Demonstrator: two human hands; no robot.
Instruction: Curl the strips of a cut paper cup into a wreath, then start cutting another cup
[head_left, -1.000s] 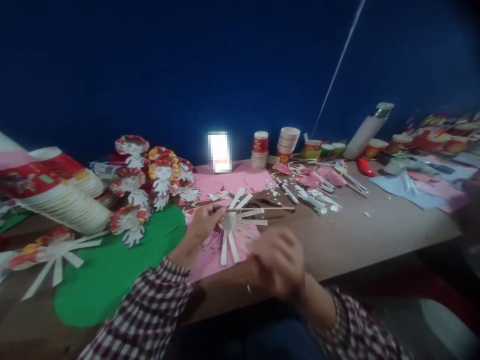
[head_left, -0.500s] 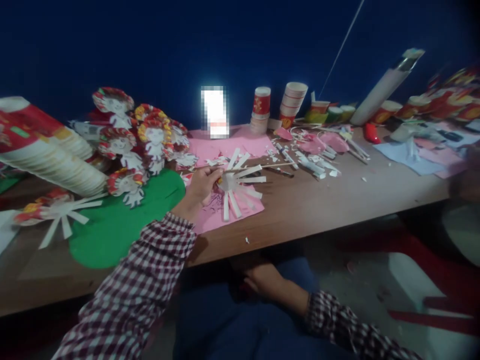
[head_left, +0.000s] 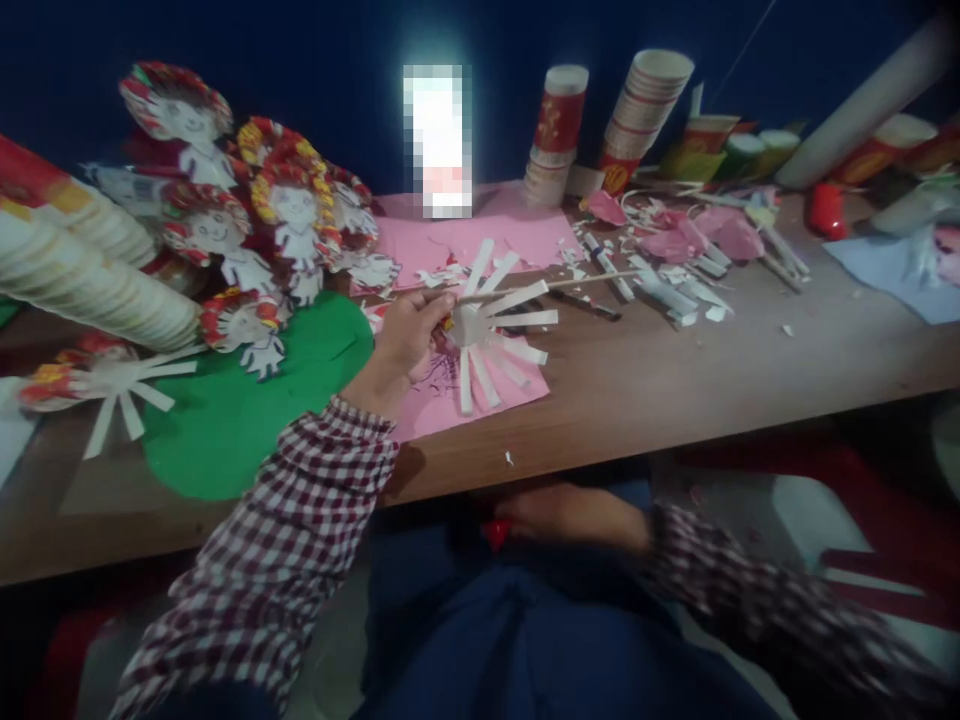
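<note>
My left hand [head_left: 412,345] is closed, pinching a paper cup cut into strips [head_left: 472,325] over the table. Its white strips fan outward, and a thin wooden stick [head_left: 592,280] runs across behind them to the right. Beneath lies pink paper [head_left: 510,385] with dark marks. Below the table's front edge, over my lap, my right hand [head_left: 559,515] is closed with its fingers partly in shadow. A small red object [head_left: 496,533] pokes out at its fingertips; its kind is unclear.
Stacked paper cups [head_left: 105,270] lean at left beside paper dolls with braided rims [head_left: 292,210]. A green sheet [head_left: 217,440] and another strip-cut cup [head_left: 124,380] lie nearby. At the back stand a bright blurred-out screen [head_left: 439,130] and more cups [head_left: 559,120]. Paper scraps [head_left: 675,295] litter the right.
The view has tilted down, so the table things sit higher. My right hand has shifted slightly right in view, and the red object at its fingers now shows. My left hand keeps its hold.
</note>
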